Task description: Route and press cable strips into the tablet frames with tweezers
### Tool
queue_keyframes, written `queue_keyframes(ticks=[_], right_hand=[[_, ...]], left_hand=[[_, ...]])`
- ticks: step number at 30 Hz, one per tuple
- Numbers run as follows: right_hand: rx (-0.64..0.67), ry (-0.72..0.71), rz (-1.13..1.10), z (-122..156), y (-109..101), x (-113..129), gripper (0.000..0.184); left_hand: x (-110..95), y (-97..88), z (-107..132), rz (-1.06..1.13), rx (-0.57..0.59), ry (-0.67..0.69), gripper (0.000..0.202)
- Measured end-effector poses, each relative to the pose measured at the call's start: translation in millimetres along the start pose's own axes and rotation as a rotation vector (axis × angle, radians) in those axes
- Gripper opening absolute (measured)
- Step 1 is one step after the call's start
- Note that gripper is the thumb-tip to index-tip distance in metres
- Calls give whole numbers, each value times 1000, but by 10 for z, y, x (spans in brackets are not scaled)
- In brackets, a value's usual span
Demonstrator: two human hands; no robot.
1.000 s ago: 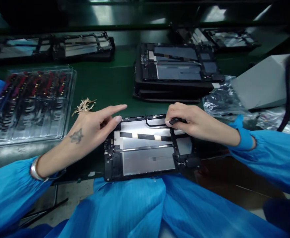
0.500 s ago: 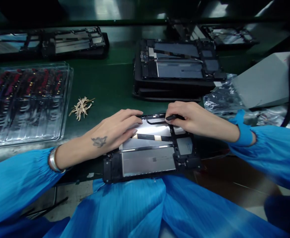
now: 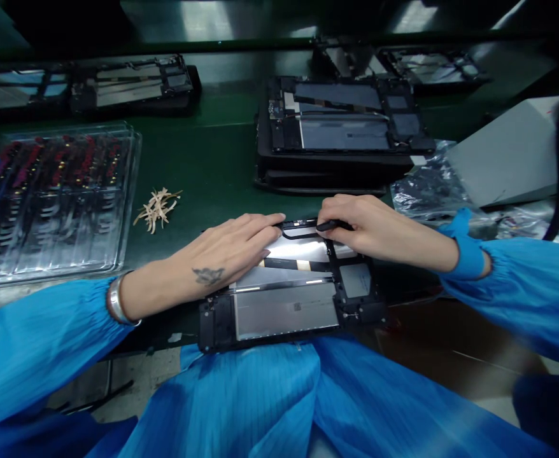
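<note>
Looks like fine work on the thin black curved cable along the far side of the flat black device with silver-grey panels, at the dark green surface's near edge. Best: steady the device, press lightly, spare the panels. Left hand: palm down, fingers extended, no grip visible. Right hand: fingers curled, pinching a slim black stick-like item near the cable's right end.
</note>
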State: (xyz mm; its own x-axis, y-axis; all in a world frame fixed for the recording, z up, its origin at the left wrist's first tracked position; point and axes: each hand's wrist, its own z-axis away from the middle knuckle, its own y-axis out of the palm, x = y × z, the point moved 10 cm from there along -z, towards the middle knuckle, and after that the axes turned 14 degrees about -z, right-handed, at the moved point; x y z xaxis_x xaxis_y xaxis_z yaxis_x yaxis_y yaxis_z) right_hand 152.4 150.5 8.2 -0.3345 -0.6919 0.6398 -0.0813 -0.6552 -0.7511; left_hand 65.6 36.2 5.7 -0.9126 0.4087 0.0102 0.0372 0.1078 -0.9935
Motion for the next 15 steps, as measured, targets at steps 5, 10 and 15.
queue_keyframes(ticks=[5,10,15], right_hand=[[10,19,5,3,10,-14,17],[-1,14,-2,1,6,-6,16],[-27,-22,-35,8,-33,11,17]], left_hand=[[-24,-33,-15,-18,-7,23,30],[-36,-22,-14,-59,-3,39,30],[-99,13,-5,-268,-36,113,33]])
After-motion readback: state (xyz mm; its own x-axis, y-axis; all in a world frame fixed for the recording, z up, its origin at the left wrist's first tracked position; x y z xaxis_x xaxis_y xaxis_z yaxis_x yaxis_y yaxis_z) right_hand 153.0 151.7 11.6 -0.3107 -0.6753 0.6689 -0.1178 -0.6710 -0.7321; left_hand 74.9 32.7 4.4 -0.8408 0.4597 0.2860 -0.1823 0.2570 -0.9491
